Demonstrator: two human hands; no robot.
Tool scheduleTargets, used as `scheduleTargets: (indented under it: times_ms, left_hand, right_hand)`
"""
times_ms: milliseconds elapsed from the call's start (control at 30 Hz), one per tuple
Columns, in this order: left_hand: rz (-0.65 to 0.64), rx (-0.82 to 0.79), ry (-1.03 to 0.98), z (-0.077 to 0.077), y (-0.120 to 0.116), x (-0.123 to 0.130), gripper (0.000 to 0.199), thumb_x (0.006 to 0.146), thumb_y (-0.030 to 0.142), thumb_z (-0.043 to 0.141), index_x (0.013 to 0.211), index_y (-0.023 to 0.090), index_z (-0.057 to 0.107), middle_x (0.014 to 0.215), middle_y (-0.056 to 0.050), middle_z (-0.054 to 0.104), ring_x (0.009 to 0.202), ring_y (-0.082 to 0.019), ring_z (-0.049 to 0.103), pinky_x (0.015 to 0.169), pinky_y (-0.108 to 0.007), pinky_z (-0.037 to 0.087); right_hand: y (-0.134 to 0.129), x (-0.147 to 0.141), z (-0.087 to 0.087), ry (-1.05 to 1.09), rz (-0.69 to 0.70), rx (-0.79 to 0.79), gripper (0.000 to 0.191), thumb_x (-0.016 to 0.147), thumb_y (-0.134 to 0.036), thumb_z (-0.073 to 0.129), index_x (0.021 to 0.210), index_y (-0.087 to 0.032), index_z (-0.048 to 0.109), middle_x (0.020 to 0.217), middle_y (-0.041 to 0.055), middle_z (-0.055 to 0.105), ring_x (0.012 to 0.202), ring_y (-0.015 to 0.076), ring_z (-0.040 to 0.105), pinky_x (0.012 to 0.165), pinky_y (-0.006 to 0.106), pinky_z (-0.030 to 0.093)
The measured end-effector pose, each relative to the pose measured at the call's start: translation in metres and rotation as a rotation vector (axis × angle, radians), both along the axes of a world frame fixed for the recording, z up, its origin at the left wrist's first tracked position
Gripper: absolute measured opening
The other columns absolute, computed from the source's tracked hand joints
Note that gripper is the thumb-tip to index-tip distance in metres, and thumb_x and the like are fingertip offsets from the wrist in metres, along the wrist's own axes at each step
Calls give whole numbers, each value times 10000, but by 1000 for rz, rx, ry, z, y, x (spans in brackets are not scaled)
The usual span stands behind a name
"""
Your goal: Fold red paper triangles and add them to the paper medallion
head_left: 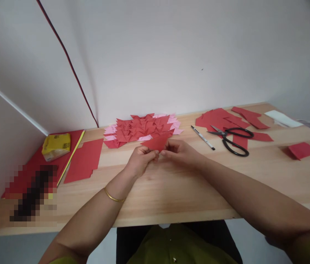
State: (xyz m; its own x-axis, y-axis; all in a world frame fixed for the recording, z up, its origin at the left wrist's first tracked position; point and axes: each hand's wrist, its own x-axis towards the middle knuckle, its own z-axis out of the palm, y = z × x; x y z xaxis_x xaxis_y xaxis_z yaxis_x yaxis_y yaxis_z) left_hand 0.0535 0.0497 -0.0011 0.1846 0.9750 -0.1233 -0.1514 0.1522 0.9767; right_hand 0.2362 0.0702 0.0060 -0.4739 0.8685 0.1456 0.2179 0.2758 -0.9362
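Between my two hands, a little above the wooden table [149, 194], is a folded piece of red paper [156, 142], roughly triangular with its pointed end up to the right. My left hand [141, 160] is closed on its lower left edge, thumb and fingers pinched. From the other side my right hand [181, 152] pinches the paper near its lower corner, and the thumbs almost meet there. Just behind lies a spread of folded red and pink paper pieces [141, 128] with pointed tips. The underside of the paper is hidden by my fingers.
Black-handled scissors [236, 141] and a pen [203, 138] lie to the right, by red paper scraps [218, 119]. Farther right is a folded red square [305, 150]. At left are red sheets [85, 161] and a yellow packet [56, 146]. A wall [171, 55] rises behind.
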Motion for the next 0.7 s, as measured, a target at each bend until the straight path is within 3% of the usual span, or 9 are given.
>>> scheduleTargets:
  times_ms: [133,233,367,467,600,700]
  left_hand:
    - [-62,23,13,1,-1,1,200,633,273,745,717,105,676,595,-17,609,561,-102,522,567,-235,405]
    - [-39,12,8,0,-1,1,225,617,253,746,780,111,683,626,-11,619,564,-101,522,561,-233,409]
    - [20,2,-14,0,0,1,152,598,215,734,673,125,638,586,6,591,522,-87,504,538,-226,396]
    - [-15,8,-24,1,-1,0,148,600,198,729,696,123,644,606,2,602,535,-87,516,549,-225,400]
    - [-101,-2,-19,3,-2,0,193,617,218,738,760,110,666,629,-10,621,547,-91,529,560,-227,406]
    - [-96,-5,-47,2,-1,0,183,624,225,737,745,106,667,612,-8,617,537,-91,527,550,-224,402]
  right_hand:
    - [-3,-4,1,40,85,7,242,816,-398,560,820,-167,631,794,35,646,730,157,567,662,274,441]
    - [-2,-2,2,-6,45,3,202,793,-355,571,839,-171,641,780,29,643,731,168,569,641,273,438]
    - [-2,0,2,-33,-2,17,171,779,-320,566,808,-168,639,746,26,633,703,171,563,608,267,427]
    - [-3,-2,1,-31,48,31,154,788,-278,535,791,-164,639,740,20,629,668,151,550,600,253,418]
    - [-3,-3,2,43,140,54,170,806,-241,498,816,-175,654,829,22,664,787,164,588,722,270,449]
    - [-2,-1,4,67,194,59,182,821,-237,484,832,-175,655,856,22,674,825,166,598,761,278,453]
